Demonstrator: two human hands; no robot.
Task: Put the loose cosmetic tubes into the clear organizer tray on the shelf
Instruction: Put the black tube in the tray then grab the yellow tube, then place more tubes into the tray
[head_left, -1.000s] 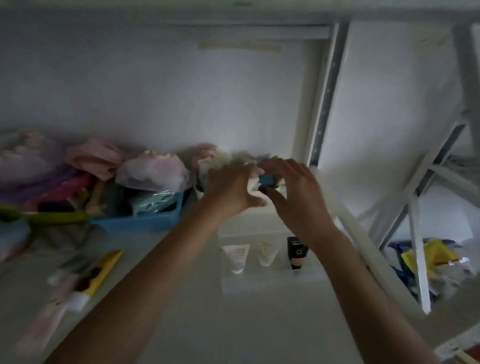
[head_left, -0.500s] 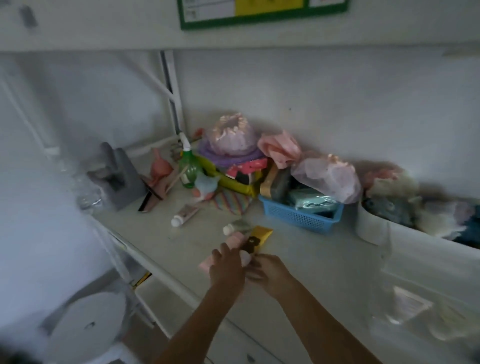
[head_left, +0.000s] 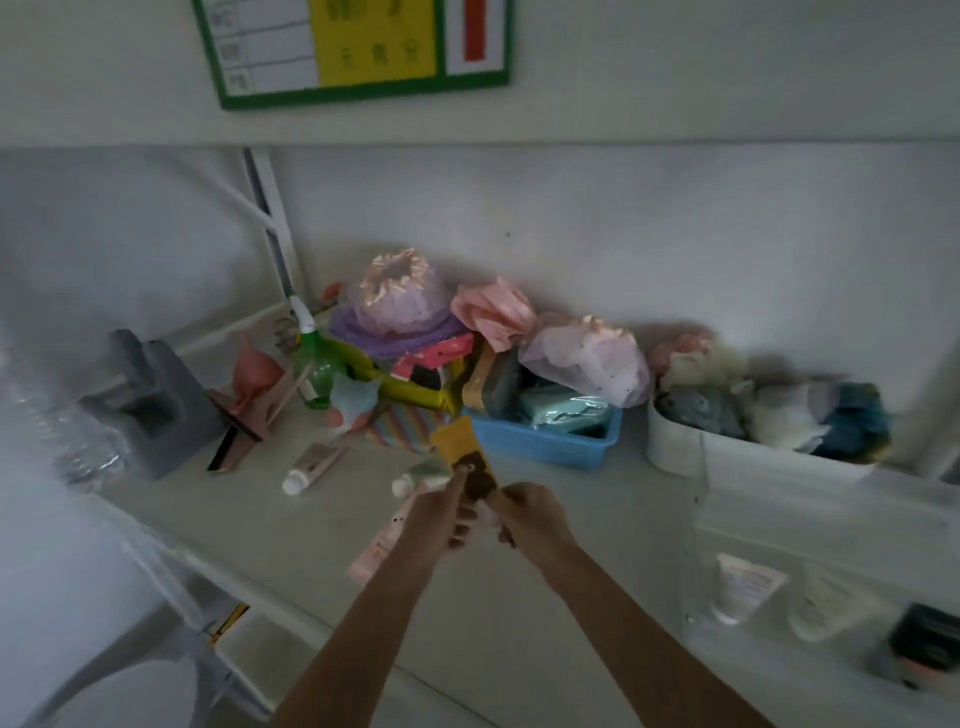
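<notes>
A yellow tube with a brown bear print (head_left: 458, 446) stands tilted up off the shelf. My left hand (head_left: 441, 519) and my right hand (head_left: 535, 519) both pinch its lower end. A pink tube (head_left: 376, 551) lies on the shelf, partly under my left hand. A pale green tube (head_left: 422, 475) lies just behind my left hand, and a pinkish tube with a white cap (head_left: 311, 465) lies farther left. The clear organizer tray (head_left: 698, 525) sits at the right and holds a white tube (head_left: 745, 584), a cream tube (head_left: 826, 605) and a black tube (head_left: 919, 644).
A blue basket (head_left: 550, 441), a white tub (head_left: 675, 447) of cloth items, a green spray bottle (head_left: 317, 374) and a grey holder (head_left: 150, 405) line the back of the shelf (head_left: 519, 623). The shelf's front edge runs down the left, with a round white stool (head_left: 119, 696) below.
The view has swung left from the tray to the loose tubes. Both hands left the back of the tray, came to the yellow tube and raised it off the shelf.
</notes>
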